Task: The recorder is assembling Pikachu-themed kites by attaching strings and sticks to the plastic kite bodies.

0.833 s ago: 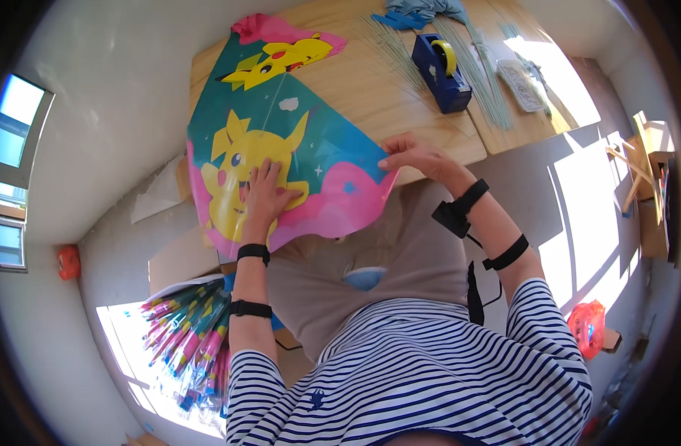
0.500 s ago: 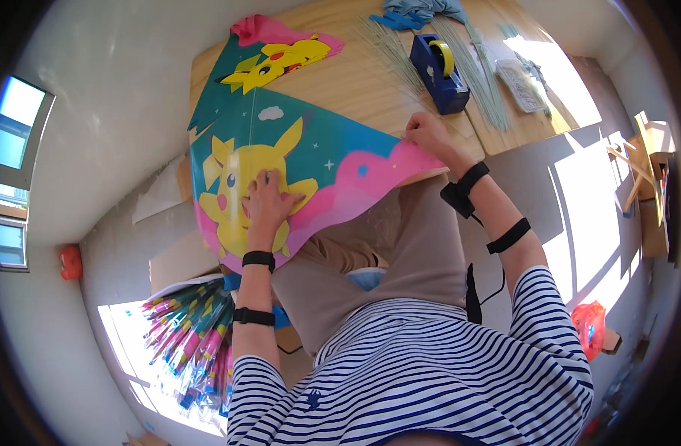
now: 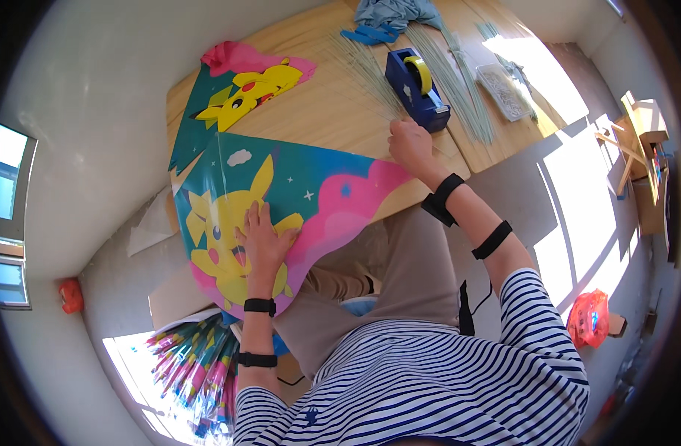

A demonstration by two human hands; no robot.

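Note:
A large triangular plastic kite sheet [image 3: 339,204], teal and pink with a yellow cartoon figure, lies across the near table edge and hangs over my lap. My left hand [image 3: 264,241] rests on the yellow figure, fingers spread. Beyond the sheet's right tip is my right hand [image 3: 412,149], its fingers curled together low over the table. Whatever they pinch, if anything, is hidden. Just past that hand stands a blue tape dispenser [image 3: 428,111] with a yellow roll [image 3: 419,74]. Thin pale sticks [image 3: 366,74] lie close to its left.
Another printed sheet [image 3: 190,123] lies on the wooden table [image 3: 318,97] at far left. More sticks [image 3: 459,97], a clear plastic box [image 3: 504,93] and blue-grey cloth [image 3: 396,13] are further right. Packed, rolled colourful sheets [image 3: 195,360] stand by my left arm. Red bags [image 3: 589,318] sit on the floor.
The kite sheet has shifted toward me, with my left hand still on it. My right hand has moved off the sheet's right tip and slightly nearer the dispenser. The view has turned a little.

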